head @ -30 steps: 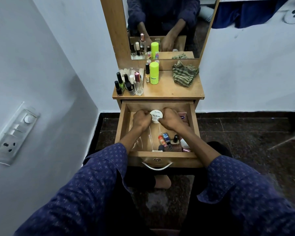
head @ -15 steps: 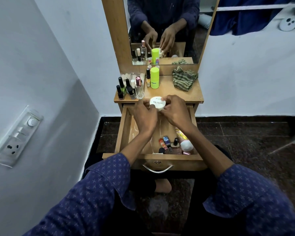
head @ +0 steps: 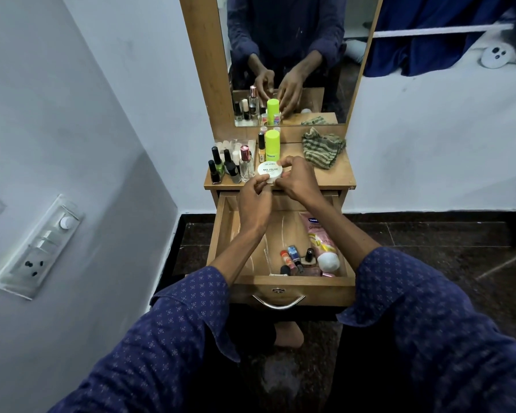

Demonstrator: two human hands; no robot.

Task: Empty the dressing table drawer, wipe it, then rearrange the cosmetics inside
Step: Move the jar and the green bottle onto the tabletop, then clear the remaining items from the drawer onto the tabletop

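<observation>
Both hands hold a round white nail polish remover tub (head: 269,171) just over the front edge of the dressing table top (head: 341,175). My left hand (head: 255,204) pinches its near left side and my right hand (head: 295,180) grips its right side. Below them the wooden drawer (head: 280,286) stands pulled out. Inside it lie a pink tube with a white cap (head: 322,244) at the right and several small nail polish bottles (head: 294,259) near the front. The drawer's left half shows bare wood.
On the table top stand several nail polish bottles (head: 221,168), a clear perfume bottle (head: 246,163), a lime green can (head: 272,144) and a crumpled striped cloth (head: 322,147). A mirror (head: 289,61) rises behind. A white wall with a switch panel (head: 39,245) is close on the left.
Both hands lifted the white tub out of the drawer's back and carried it up and away to the table top's front edge. The pink tube is now uncovered.
</observation>
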